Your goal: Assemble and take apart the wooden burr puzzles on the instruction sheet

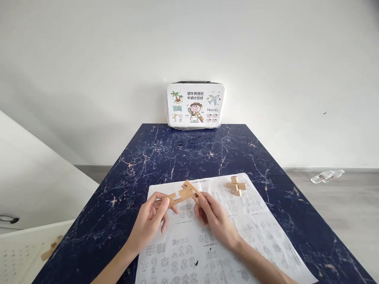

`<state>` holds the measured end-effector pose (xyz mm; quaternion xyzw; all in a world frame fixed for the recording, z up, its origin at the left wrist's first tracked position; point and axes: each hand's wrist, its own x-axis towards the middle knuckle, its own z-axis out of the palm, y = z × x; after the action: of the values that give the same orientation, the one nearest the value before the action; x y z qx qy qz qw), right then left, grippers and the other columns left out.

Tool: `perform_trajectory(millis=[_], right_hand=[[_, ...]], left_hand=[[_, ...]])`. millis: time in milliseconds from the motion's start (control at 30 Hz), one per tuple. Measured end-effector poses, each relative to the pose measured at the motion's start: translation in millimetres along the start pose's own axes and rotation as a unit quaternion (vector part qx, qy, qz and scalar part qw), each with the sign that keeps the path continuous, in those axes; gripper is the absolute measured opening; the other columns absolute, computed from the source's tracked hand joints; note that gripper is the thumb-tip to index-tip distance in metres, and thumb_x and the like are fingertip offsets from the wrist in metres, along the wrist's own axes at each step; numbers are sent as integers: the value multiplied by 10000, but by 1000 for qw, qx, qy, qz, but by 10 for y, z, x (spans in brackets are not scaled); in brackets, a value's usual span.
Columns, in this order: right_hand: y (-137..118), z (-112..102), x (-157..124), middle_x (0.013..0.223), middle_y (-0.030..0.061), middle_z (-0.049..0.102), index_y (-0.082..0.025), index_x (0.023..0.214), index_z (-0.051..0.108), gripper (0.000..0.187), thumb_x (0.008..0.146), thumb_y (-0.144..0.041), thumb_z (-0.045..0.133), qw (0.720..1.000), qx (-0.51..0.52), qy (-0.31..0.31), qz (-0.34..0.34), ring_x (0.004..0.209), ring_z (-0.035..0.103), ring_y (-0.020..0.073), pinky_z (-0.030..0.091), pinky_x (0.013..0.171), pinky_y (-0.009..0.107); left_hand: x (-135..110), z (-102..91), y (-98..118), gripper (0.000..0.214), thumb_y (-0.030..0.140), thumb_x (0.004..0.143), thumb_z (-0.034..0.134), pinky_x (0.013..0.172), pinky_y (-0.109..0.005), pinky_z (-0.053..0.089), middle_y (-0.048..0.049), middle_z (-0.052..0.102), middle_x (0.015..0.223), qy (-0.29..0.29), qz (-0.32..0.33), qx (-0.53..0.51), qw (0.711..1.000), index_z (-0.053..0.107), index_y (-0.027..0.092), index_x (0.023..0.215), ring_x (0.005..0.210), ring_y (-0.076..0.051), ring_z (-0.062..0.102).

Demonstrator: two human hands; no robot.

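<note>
Between finger and thumb, my left hand [152,215] grips a notched wooden puzzle piece [186,193] that points to the right. My right hand [214,217] pinches a second wooden puzzle piece [187,184], which is marked with a "2" and slants up to the left. The two pieces meet or overlap above the sheet; whether they interlock I cannot tell. Under both hands lies a large printed instruction sheet [177,244] with rows of small drawings. An assembled cross-shaped wooden puzzle [236,186] sits on its upper right part.
The dark blue marbled table [189,154] runs back to a white wall. At its far edge stands a white cartoon-printed case [195,105]. A white perforated basket [20,252] with wooden pieces [51,249] is at lower left. A clear plastic bottle [327,176] lies on the floor at right.
</note>
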<state>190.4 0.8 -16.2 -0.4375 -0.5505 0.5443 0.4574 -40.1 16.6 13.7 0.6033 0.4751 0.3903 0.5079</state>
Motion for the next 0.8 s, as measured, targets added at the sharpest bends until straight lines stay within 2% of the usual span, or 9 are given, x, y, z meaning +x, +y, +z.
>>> perform_trajectory(millis=[100, 333, 400, 567, 700, 800], right_hand=[[4, 43, -4, 918, 29, 661, -209, 1239, 616, 424, 1139, -567, 412, 998, 68, -5, -9, 623, 530, 127, 430, 545, 269], [10, 31, -9, 1145, 100, 700, -236, 1459, 586, 462, 1135, -537, 450, 997, 67, 9, -34, 754, 622, 159, 501, 542, 258], [43, 27, -13, 1102, 88, 717, -260, 1527, 557, 472, 1142, -507, 441, 998, 53, 9, -44, 743, 625, 165, 519, 548, 263], [187, 42, -40, 923, 24, 735, -329, 1641, 458, 487, 1161, -391, 411, 995, -38, 32, -86, 552, 511, 133, 506, 518, 272], [239, 50, -69, 904, 19, 726, -353, 1659, 430, 509, 1152, -298, 426, 976, -137, 76, -152, 654, 617, 170, 595, 627, 316], [232, 37, -88, 950, 36, 726, -360, 1677, 394, 536, 1151, -257, 416, 961, -180, 83, -192, 758, 687, 193, 641, 722, 354]], left_hand=[[-25, 56, -29, 383, 580, 1075, 557, 461, -236, 446, -72, 821, 963, -4, -14, -10, 1000, 554, 207, 990, 394, -68, 550], [-46, 126, -51, 430, 618, 1056, 570, 472, -258, 494, -105, 838, 1038, -16, -39, -20, 999, 506, 215, 920, 394, -82, 592], [-40, 137, -37, 436, 625, 1050, 574, 467, -260, 477, -113, 842, 1037, -16, -43, -21, 999, 503, 216, 916, 384, -85, 592], [-37, 143, -36, 438, 626, 1048, 574, 469, -256, 405, -117, 848, 1030, -19, -56, -31, 998, 515, 212, 919, 388, -88, 602], [-38, 136, -52, 446, 638, 1048, 568, 478, -262, 362, -113, 850, 1007, -22, -61, -36, 997, 535, 208, 937, 394, -90, 600], [-36, 135, -51, 453, 642, 1047, 566, 487, -270, 358, -114, 848, 1016, -26, -58, -40, 997, 547, 205, 930, 400, -91, 598]])
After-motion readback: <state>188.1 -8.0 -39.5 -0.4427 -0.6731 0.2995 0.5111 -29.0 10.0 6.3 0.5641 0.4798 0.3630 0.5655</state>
